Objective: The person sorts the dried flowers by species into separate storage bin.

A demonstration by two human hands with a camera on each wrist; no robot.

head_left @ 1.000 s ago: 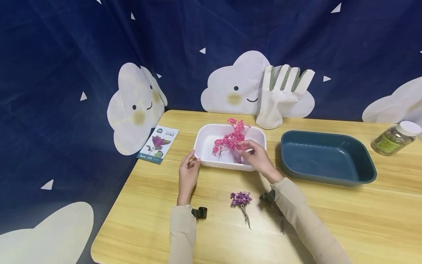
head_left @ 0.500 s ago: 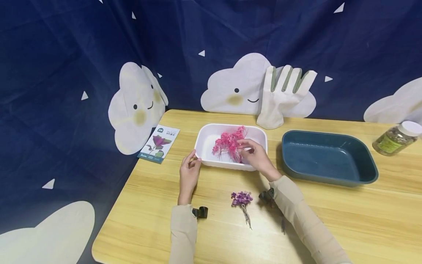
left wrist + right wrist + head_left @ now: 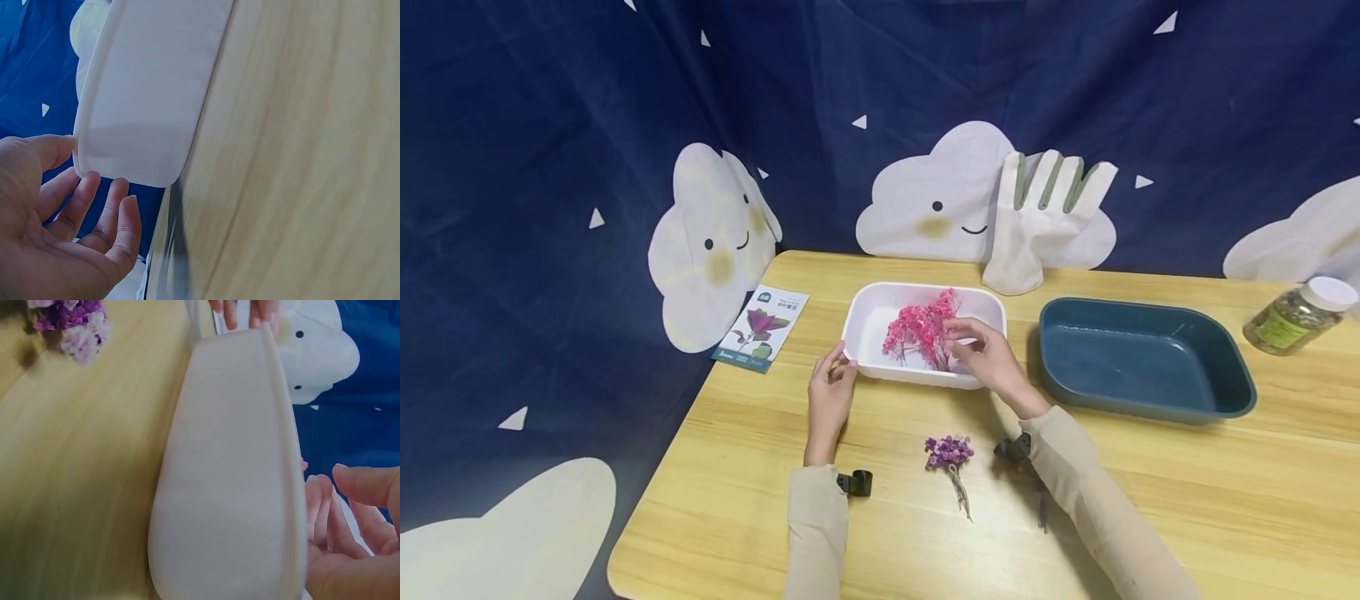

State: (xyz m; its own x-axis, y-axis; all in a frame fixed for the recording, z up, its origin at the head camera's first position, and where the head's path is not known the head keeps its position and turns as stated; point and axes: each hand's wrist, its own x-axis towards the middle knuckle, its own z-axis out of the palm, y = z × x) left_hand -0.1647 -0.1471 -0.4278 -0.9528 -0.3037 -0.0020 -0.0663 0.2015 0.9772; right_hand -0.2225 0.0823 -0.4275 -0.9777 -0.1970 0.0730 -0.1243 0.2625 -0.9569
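A sprig of pink dried flowers (image 3: 917, 327) lies in the white plastic tray (image 3: 868, 333), its heads toward the back and left. My right hand (image 3: 985, 354) is inside the tray's right part, fingertips right at the flowers. In the right wrist view its thumb (image 3: 365, 484) stands apart from the loosely bent fingers, with nothing seen between them; the tray wall hides the flowers there. My left hand (image 3: 831, 396) pinches the tray's near left corner, thumb (image 3: 56, 149) and forefinger at the rim.
A tied bunch of purple dried flowers (image 3: 949, 452) lies in front of the tray; more stems (image 3: 1042, 512) show beneath the right forearm. A dark teal tub (image 3: 1127, 358), a lidded jar (image 3: 1292, 317), a white glove (image 3: 1037, 221) and a flower-printed packet (image 3: 760, 327) stand or lie around.
The pink flowers have come down from above the tray's back rim and now lie inside it. My right hand has eased slightly away from them; the left hand keeps its place.
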